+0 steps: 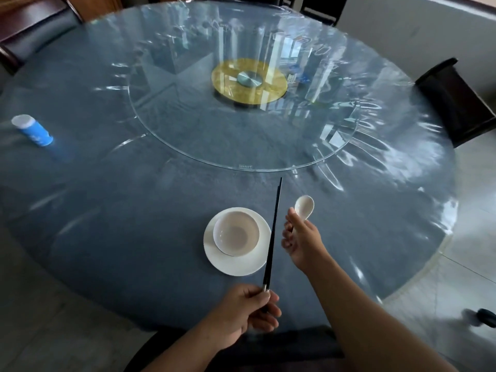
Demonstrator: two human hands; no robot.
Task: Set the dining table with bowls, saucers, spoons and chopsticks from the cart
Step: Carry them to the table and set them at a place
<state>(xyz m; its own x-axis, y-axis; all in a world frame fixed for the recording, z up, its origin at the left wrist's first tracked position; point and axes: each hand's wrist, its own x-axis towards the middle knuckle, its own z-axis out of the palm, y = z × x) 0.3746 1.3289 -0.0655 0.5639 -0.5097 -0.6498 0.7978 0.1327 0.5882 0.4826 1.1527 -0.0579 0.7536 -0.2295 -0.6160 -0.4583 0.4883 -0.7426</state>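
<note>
Head view: one place setting on the table, cutlery not yet laid.
The bowl sits in the saucer. The left hand pinches the butt end of the chopsticks, apparently aligning them along the saucer's right edge. The right hand curls its fingers round the handle of the spoon. I cannot tell whether the chopsticks touch the saucer, and the cart is out of frame.

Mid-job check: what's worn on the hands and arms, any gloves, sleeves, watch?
Nothing worn shows. The left hand and the right hand are gloveless, and both forearms are uncovered to the frame's edge, with no sleeve cuff in view. No watch, bracelet or ring is visible.
</note>
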